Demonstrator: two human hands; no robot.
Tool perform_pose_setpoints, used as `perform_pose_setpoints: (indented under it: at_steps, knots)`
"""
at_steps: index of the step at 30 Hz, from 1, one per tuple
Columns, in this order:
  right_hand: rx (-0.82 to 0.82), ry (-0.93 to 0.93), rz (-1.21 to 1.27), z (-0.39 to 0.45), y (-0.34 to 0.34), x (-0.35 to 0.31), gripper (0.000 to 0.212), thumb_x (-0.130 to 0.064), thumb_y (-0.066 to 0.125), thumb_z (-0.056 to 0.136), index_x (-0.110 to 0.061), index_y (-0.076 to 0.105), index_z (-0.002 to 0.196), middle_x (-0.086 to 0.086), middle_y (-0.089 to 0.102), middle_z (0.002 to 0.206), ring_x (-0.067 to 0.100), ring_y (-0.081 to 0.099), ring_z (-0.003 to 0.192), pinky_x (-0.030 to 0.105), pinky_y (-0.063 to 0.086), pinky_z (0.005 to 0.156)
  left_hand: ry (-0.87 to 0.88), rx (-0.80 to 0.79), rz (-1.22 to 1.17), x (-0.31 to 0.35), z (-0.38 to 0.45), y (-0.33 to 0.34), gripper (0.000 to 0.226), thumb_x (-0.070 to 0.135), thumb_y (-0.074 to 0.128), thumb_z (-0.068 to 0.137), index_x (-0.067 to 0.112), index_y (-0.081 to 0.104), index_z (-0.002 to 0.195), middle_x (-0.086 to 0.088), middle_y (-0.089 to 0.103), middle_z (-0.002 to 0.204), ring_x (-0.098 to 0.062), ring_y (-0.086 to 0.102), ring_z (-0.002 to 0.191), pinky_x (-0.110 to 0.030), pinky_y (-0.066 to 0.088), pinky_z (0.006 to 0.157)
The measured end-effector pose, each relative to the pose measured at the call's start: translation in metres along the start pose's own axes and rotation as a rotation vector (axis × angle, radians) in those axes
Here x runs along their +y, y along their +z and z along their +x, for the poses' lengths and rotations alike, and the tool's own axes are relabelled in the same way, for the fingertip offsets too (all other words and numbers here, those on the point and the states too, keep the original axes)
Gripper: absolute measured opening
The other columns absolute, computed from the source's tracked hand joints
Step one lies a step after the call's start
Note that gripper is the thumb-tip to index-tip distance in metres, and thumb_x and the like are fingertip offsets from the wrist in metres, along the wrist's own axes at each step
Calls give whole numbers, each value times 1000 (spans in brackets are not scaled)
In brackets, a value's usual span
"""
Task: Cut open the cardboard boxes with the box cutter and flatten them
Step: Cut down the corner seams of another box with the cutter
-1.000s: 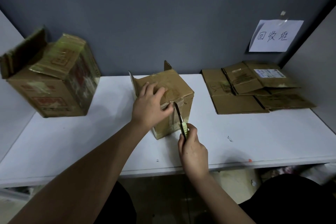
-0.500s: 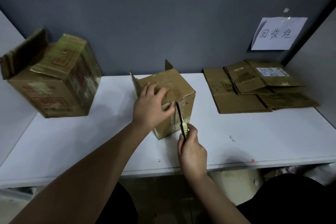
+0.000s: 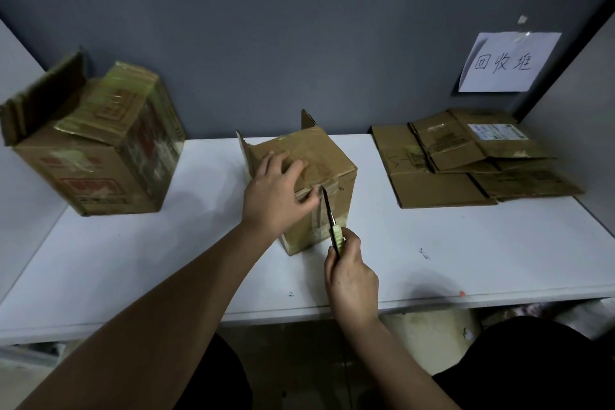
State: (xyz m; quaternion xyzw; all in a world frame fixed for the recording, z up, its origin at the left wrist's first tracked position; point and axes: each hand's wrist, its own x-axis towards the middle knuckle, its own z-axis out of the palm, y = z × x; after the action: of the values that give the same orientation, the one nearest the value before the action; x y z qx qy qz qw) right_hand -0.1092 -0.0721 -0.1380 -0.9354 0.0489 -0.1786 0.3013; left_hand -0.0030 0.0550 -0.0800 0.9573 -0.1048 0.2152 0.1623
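Note:
A small taped cardboard box (image 3: 319,156) stands in the middle of the white table (image 3: 466,250), two flaps raised at its far side. My left hand (image 3: 276,193) rests on the box top, fingers spread over it and thumb at the near top edge. My right hand (image 3: 349,276) grips a box cutter (image 3: 332,226) with a pale green handle. Its blade points up along the box's front face, the tip at the top edge close to my left thumb.
A larger box (image 3: 100,150) with open flaps stands at the back left. A pile of flattened boxes (image 3: 466,160) lies at the back right, under a paper sign (image 3: 506,61) taped to the grey wall. Partition walls close both sides.
The blade tip has crept slightly up the front face toward the top edge. My left hand has stayed on the box.

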Motion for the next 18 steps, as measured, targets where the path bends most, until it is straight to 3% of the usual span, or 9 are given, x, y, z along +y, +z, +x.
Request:
perform_pose_setpoints:
  at_steps: [8,15,18]
  knots:
    - [-35,2,6,-1,2,3,28,-21,48,96,-6,49,119,16,64,96,46,60,69,35,28,55,1,-10,-6,1,0,-1,49,48,57,73,21,61,115,-9,54,129,-32,42,130,-42,50,85]
    - [-12,12,9,-1,5,5,27,-21,49,94,-7,50,117,16,67,85,46,59,62,38,41,50,22,-21,19,0,1,0,51,48,52,74,20,62,115,-9,55,131,-32,43,130,-43,49,88]
    - [-8,22,25,0,3,5,28,-19,51,93,-10,48,120,15,66,84,46,60,63,35,37,51,29,-30,39,2,0,-2,53,49,48,75,20,61,117,-9,54,133,-32,41,131,-42,48,91]
